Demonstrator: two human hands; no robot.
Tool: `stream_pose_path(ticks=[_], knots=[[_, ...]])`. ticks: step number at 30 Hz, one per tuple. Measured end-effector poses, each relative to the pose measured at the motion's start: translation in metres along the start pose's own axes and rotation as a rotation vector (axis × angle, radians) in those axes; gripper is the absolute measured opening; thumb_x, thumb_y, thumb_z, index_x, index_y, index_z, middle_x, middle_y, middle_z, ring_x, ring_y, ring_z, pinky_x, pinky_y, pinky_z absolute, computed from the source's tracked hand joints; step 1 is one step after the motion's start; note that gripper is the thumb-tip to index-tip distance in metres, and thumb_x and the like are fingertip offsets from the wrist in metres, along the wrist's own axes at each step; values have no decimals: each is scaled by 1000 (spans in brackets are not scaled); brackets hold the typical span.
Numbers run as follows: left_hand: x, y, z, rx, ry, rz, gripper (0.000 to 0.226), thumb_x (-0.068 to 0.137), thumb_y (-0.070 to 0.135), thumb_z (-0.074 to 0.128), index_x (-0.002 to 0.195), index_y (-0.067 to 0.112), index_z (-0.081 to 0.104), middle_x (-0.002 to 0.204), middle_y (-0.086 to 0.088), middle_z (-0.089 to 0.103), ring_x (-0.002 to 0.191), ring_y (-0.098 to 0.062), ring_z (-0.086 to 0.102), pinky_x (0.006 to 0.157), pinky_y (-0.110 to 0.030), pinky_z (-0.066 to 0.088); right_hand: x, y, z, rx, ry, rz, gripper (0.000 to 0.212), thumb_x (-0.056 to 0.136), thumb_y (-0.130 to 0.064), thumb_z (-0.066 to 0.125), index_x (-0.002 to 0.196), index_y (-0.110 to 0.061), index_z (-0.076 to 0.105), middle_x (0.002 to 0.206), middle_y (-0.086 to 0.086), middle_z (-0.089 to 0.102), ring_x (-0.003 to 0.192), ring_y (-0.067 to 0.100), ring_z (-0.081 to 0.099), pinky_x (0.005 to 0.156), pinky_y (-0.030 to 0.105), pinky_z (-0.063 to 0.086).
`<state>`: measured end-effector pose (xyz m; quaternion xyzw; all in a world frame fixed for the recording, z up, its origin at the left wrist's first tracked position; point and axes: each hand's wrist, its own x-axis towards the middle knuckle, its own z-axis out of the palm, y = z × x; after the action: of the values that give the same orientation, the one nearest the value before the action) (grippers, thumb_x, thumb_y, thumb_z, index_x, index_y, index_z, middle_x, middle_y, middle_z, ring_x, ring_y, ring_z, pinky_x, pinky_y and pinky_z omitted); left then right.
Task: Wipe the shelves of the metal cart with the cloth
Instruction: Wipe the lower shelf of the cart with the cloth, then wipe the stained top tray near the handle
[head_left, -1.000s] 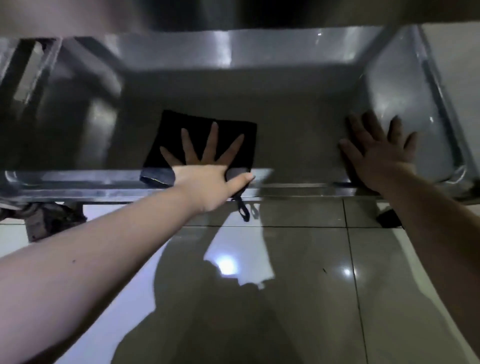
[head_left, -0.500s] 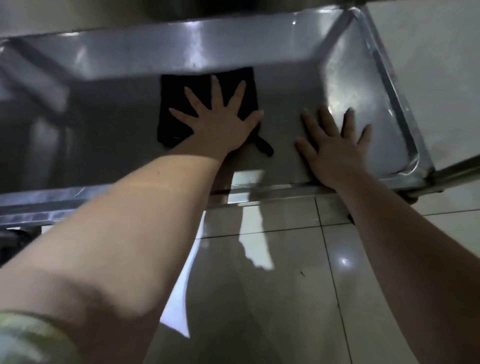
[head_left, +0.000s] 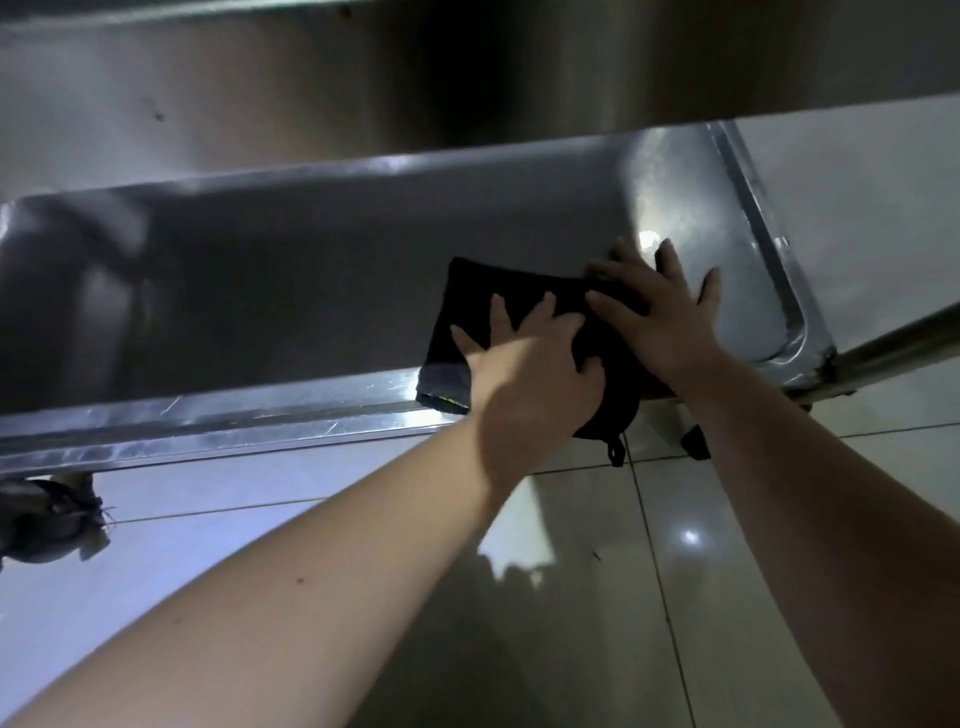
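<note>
Now your left hand (head_left: 524, 374) presses flat, fingers spread, on the black cloth (head_left: 488, 306), folded and draping over the front rim of the cart's lower shelf (head_left: 260, 312); your right hand (head_left: 660, 317) lies open across its right edge.

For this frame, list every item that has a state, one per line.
cloth: folded, flat on the shelf, near edge and loop hanging over the front rim
shelf: bare left of the cloth
left hand: fingers spread, pressing the cloth
right hand: flat, partly on the cloth
</note>
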<state>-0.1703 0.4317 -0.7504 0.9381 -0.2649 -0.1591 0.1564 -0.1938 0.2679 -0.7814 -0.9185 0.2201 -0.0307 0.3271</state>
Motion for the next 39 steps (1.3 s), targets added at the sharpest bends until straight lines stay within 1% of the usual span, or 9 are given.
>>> stream_pose_path(ticks=[3, 7, 10, 15, 21, 24, 30, 36, 39], knots=[[21, -37, -32, 20, 278, 102, 25, 93, 29, 52, 112, 22, 67, 119, -4, 64, 114, -29, 55, 92, -38, 43, -1, -1, 3, -158, -12, -55, 49, 84, -66, 55, 131, -50, 52, 155, -21, 30, 151, 14, 1, 111, 55, -20], [46, -70, -36, 387, 191, 169, 46, 101, 28, 42, 146, 18, 41, 155, -4, 36, 143, -27, 25, 113, -44, 23, -5, -5, 4, -132, 49, -122, 44, 85, -54, 64, 124, -35, 61, 146, -16, 46, 147, 17, 19, 113, 59, -13], [48, -73, -26, 374, 73, 210, 49, 105, 20, 32, 153, 14, 28, 160, -6, 27, 148, -25, 17, 120, -44, 6, -10, -7, 3, -114, 72, -222, 37, 88, -39, 68, 117, -18, 64, 130, -2, 61, 133, 25, 41, 117, 52, 12], [25, -59, -41, 254, 166, 171, 36, 100, 18, 44, 135, 10, 47, 136, -14, 47, 129, -32, 37, 102, -39, 28, -31, -34, 1, -99, 96, -178, 20, 85, -12, 69, 102, -5, 64, 106, 16, 62, 103, 36, 54, 83, 34, 36], [-55, -69, -90, 231, 259, 375, 30, 83, 7, 60, 113, 3, 63, 115, -19, 59, 107, -40, 53, 90, -40, 32, -98, -91, -21, 31, 207, -92, 27, 80, -9, 74, 107, -12, 70, 103, 5, 68, 99, 20, 57, 87, 33, 46], [-99, -91, -121, 204, 282, 487, 26, 73, -7, 68, 98, 1, 69, 86, -17, 65, 74, -36, 62, 70, -40, 32, -128, -127, -36, -67, 243, -183, 20, 76, -10, 77, 95, -14, 72, 91, 5, 69, 89, 22, 55, 78, 33, 43], [-169, -112, -207, 213, 148, 461, 12, 84, -9, 57, 82, 1, 62, 65, -13, 43, 57, -27, 33, 61, -36, 19, -174, -220, -59, -215, -88, -203, 17, 89, -13, 65, 106, -13, 67, 103, 6, 66, 98, 27, 57, 88, 36, 41], [-252, -107, -335, 363, 74, 457, 40, 80, 4, 31, 94, -1, 69, 71, -17, 56, 62, -33, 56, 62, -38, 40, -199, -340, -132, -49, -360, -195, 11, 87, -11, 68, 97, -14, 69, 93, 1, 65, 87, 20, 58, 71, 26, 36], [-297, -100, -414, 460, 141, 472, 33, 77, -6, 45, 100, 2, 67, 78, -14, 57, 67, -32, 54, 71, -42, 32, -213, -402, -191, -70, -491, -291, 10, 89, -16, 66, 99, -18, 66, 93, -5, 57, 86, 16, 53, 68, 24, 30]])
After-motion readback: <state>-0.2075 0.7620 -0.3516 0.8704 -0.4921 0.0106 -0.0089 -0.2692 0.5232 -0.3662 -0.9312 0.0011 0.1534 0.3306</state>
